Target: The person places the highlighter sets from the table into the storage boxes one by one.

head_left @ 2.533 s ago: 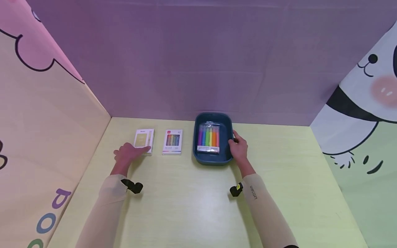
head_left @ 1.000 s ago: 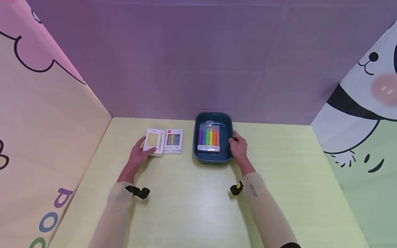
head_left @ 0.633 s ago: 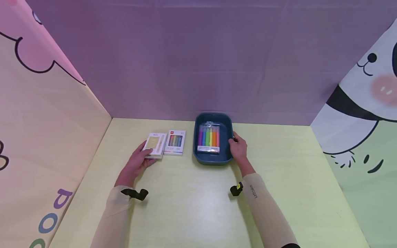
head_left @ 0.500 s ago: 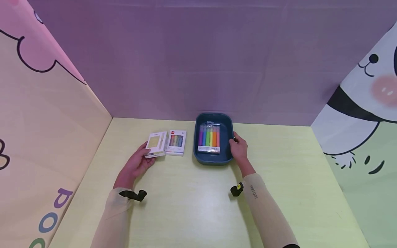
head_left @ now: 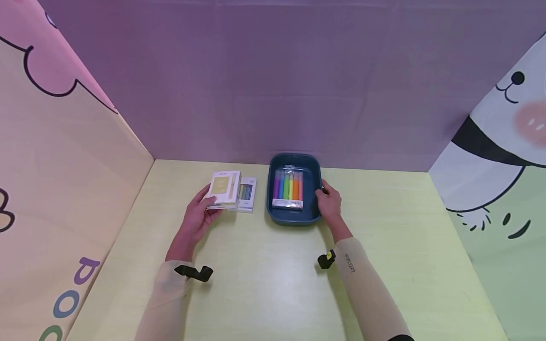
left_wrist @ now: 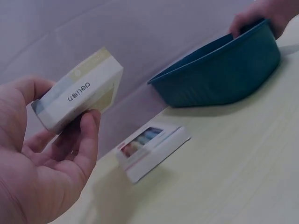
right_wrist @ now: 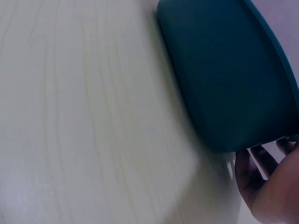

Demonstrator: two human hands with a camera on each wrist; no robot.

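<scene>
My left hand [head_left: 198, 220] pinches a white box with a gold front [head_left: 221, 185], thumb on the face and fingers beneath. In the left wrist view this box [left_wrist: 84, 95] is tilted and off the table, with "deli" printed on its side. Below it lies a white box of coloured sticks [head_left: 246, 201], partly covered by the held box in the head view. My right hand [head_left: 329, 206] grips the right rim of a dark blue plastic bin [head_left: 294, 220], fingers against its outer wall [right_wrist: 229, 74]. Inside the bin rests a clear pack of rainbow-coloured markers [head_left: 288, 187].
The pale wooden table [head_left: 264, 274] reaches back to a purple cloth wall [head_left: 256, 94]. Printed cartoon panels stand at the left [head_left: 64, 189] and right [head_left: 503, 213]. The bin sits near the back edge.
The left hand took up the white-and-gold box, slid it right against the other box, nudging that one slightly right, then lifted it over it. The right hand stays on the bin.
</scene>
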